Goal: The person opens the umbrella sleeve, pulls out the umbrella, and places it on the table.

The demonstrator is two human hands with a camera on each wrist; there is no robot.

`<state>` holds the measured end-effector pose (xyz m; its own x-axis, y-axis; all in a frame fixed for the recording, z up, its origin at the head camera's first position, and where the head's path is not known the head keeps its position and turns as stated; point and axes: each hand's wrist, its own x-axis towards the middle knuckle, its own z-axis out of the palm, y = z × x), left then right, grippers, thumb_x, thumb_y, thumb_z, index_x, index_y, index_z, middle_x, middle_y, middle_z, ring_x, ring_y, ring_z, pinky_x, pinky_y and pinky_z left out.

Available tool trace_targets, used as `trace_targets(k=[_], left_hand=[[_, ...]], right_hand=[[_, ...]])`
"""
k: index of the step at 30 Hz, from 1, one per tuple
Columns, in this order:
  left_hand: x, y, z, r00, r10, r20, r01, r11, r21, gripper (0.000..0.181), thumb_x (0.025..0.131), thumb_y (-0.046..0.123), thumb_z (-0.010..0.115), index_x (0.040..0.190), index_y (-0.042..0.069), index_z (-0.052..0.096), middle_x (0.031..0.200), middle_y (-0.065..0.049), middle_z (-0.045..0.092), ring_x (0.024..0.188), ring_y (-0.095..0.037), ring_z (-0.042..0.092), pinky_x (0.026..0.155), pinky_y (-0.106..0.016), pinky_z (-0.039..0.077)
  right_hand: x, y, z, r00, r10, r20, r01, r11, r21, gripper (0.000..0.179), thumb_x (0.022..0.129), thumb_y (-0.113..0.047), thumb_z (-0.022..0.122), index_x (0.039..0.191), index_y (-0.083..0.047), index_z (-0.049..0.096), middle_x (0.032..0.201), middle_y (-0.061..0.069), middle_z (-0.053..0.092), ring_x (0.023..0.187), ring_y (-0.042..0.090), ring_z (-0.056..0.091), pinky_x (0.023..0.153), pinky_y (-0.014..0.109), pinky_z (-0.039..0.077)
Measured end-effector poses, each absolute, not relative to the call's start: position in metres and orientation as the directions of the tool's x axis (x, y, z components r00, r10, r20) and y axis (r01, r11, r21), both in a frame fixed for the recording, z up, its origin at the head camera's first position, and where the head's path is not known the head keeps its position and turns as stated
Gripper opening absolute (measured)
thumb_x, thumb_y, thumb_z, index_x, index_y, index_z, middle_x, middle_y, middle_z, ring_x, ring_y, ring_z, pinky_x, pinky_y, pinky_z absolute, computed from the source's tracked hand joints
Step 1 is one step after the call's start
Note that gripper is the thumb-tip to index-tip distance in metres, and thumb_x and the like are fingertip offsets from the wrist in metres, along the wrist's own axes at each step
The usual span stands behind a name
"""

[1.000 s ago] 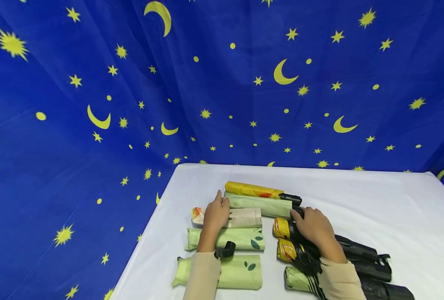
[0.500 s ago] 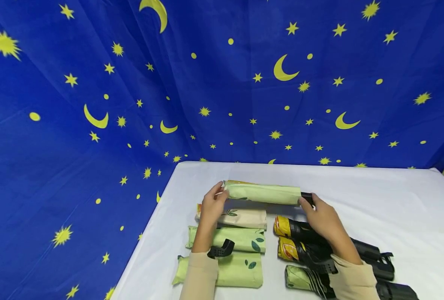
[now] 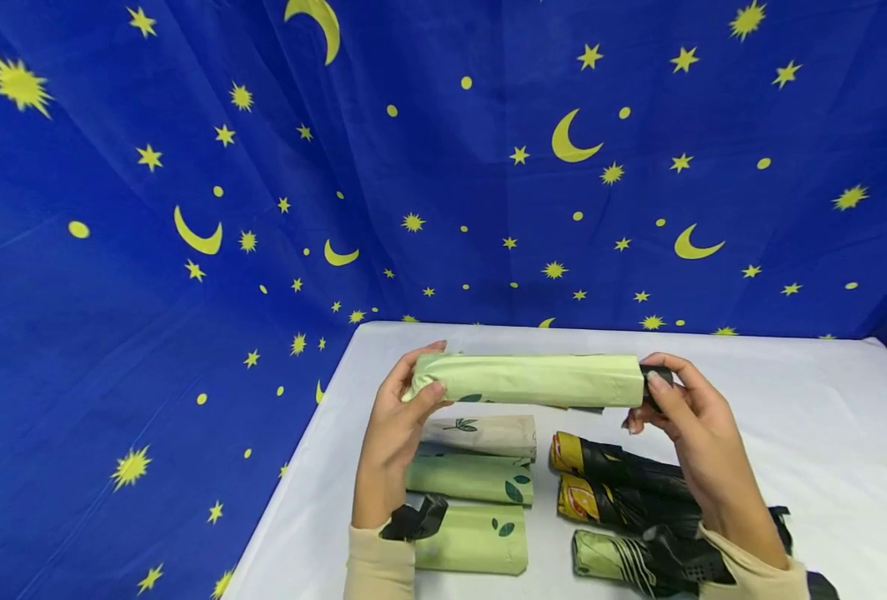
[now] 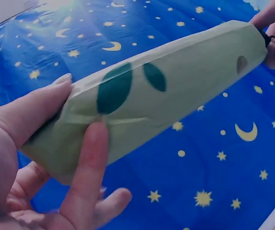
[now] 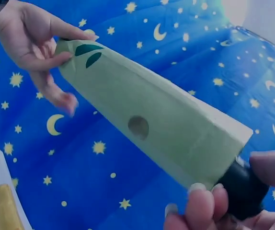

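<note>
Held level above the table in the head view is a folded umbrella in a pale green sleeve [image 3: 533,379] with dark green leaf prints [image 4: 113,88]. My left hand [image 3: 394,417] pinches the closed left end of the sleeve between thumb and fingers. At the other end, my right hand [image 3: 702,421] grips the short black handle [image 5: 243,187] that sticks out of the sleeve. The sleeve covers the rest of the umbrella. Each wrist view shows both hands at the two ends.
On the white table [image 3: 789,400] lie a cream sleeve [image 3: 481,435], a green sleeve [image 3: 473,479] and another green sleeve [image 3: 481,537]. At right lie bare folded umbrellas, two yellow-black [image 3: 601,458] and one green-striped [image 3: 608,557]. A starry blue cloth [image 3: 443,167] hangs behind.
Both hands have lifted the green-sleeved umbrella off the table and brought it nearer. It now mostly hides the yellow-sleeved umbrella behind it. The right hand has settled around the handle.
</note>
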<state>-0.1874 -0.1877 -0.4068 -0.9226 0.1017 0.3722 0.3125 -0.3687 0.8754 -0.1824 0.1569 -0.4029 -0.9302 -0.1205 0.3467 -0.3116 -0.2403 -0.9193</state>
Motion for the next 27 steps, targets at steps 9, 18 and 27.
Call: trace_targets(k=[9, 18, 27], left_hand=[[-0.183, -0.187, -0.402, -0.891, 0.172, 0.419, 0.356, -0.304, 0.883, 0.048, 0.095, -0.003, 0.068, 0.14, -0.003, 0.053, 0.13, -0.018, 0.06, 0.098, -0.022, 0.065, 0.077, -0.034, 0.061], [-0.18, -0.189, -0.403, -0.882, 0.201, 0.427, 0.374, -0.254, 0.892, 0.041, 0.095, -0.003, 0.069, 0.133, -0.008, 0.055, 0.125, -0.02, 0.062, 0.093, -0.023, 0.067, 0.076, -0.041, 0.062], [-0.178, -0.193, -0.397, -0.875, 0.205, 0.439, 0.387, -0.249, 0.888, 0.041, 0.093, -0.003, 0.071, 0.131, -0.009, 0.058, 0.12, -0.02, 0.063, 0.093, -0.024, 0.066, 0.075, -0.045, 0.062]], right_hand=[[-0.182, 0.158, -0.4, -0.963, -0.071, 0.262, -0.257, -0.065, -0.964, 0.039, 0.11, -0.025, 0.049, 0.135, 0.004, 0.055, 0.1, 0.012, 0.066, 0.065, 0.024, 0.063, 0.064, 0.032, 0.058], [-0.182, 0.162, -0.4, -0.941, -0.06, 0.333, -0.329, -0.059, -0.942, 0.031, 0.109, -0.018, 0.05, 0.128, 0.006, 0.059, 0.089, 0.011, 0.071, 0.061, 0.026, 0.066, 0.055, 0.032, 0.054], [-0.182, 0.171, -0.4, -0.912, -0.121, 0.391, -0.357, -0.23, -0.905, 0.029, 0.109, -0.005, 0.047, 0.128, 0.013, 0.057, 0.095, 0.016, 0.073, 0.067, 0.026, 0.073, 0.059, 0.034, 0.059]])
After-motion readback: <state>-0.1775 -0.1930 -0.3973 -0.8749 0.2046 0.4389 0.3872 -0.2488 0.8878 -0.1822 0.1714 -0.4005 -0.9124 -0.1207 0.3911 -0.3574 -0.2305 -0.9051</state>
